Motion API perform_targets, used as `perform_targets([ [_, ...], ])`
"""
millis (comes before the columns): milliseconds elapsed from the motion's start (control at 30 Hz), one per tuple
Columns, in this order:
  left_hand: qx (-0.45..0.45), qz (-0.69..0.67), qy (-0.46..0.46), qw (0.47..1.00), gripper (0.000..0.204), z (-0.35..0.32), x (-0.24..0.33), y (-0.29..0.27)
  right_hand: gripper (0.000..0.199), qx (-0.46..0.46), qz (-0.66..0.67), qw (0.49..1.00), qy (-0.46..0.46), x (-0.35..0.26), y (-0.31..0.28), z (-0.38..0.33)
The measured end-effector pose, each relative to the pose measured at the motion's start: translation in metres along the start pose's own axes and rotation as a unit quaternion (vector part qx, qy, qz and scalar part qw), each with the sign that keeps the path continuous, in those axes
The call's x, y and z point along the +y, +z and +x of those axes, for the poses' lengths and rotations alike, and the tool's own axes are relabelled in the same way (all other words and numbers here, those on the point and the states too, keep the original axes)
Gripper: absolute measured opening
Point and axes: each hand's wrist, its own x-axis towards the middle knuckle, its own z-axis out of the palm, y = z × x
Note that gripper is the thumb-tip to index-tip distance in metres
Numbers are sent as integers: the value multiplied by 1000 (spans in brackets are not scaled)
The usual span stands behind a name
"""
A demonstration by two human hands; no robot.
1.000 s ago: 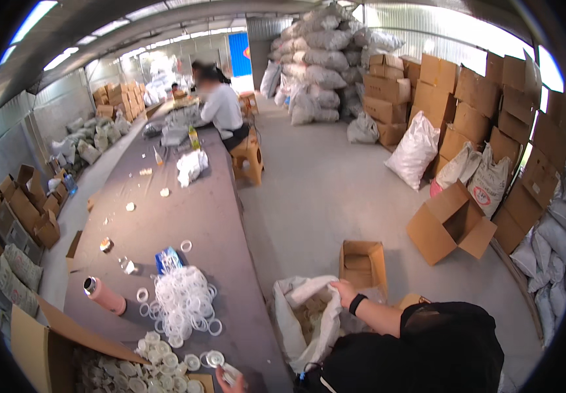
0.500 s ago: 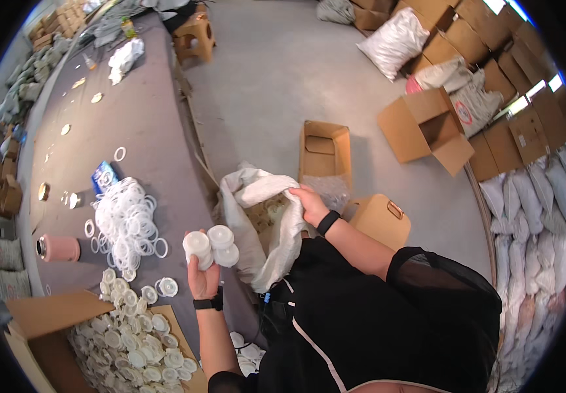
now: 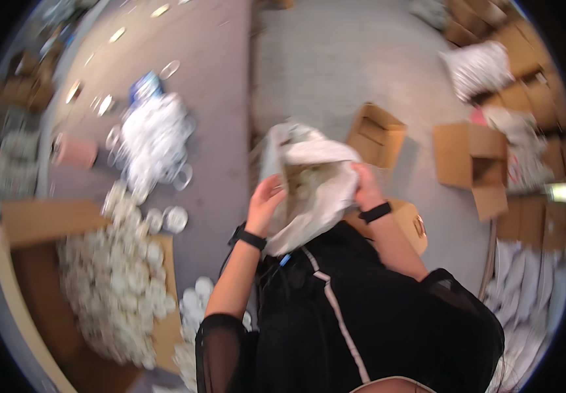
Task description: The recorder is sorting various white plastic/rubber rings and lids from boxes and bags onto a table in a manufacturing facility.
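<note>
A white woven sack (image 3: 322,226) hangs at the table's edge in front of me, its mouth spread, with pale pieces inside that are too blurred to name. My right hand (image 3: 368,188) is closed on the right side of its rim. At the left rim is my left hand (image 3: 266,204), fingers bent against the fabric; the picture is smeared there, but they look closed on it. No lids show in that hand. On the left, a heap of white plastic lids (image 3: 116,281) fills an open cardboard box (image 3: 50,223) and spills onto the table.
White rings (image 3: 155,141) lie piled on the grey table (image 3: 220,131), near a blue packet (image 3: 145,87) and a pink cup-like container (image 3: 76,150). More lids (image 3: 196,301) lie beside my left forearm. Open cartons (image 3: 378,134) and a white filled sack (image 3: 476,69) stand on the floor.
My left hand has moved right from above the table to the sack's left rim, and the white lids it held are gone from it. The view has swung left.
</note>
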Motion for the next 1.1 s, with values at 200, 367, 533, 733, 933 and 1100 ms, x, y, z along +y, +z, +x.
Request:
perform_targets([
  [200,179,239,47,953,29,-112,-11,-87,31,-17,-72,997,-3,8,-7,40],
  [367,423,544,49,723,37,-220,-21,-145,32,-8,-75,997,-16,4,-7,38],
  [533,537,527,-154,640,70,-291,-78,-182,30,-1,-45,999,3,23,-1,39],
  [733,445,633,-83,628,58,-289,4,-111,15,22,-73,995,-68,43,19,26],
  [933,373,653,-22,658,57,-257,48,-86,15,51,-69,993,-79,42,28,17],
  [1100,520,742,259,334,68,-195,-113,-228,13,58,-110,989,-78,46,23,36],
])
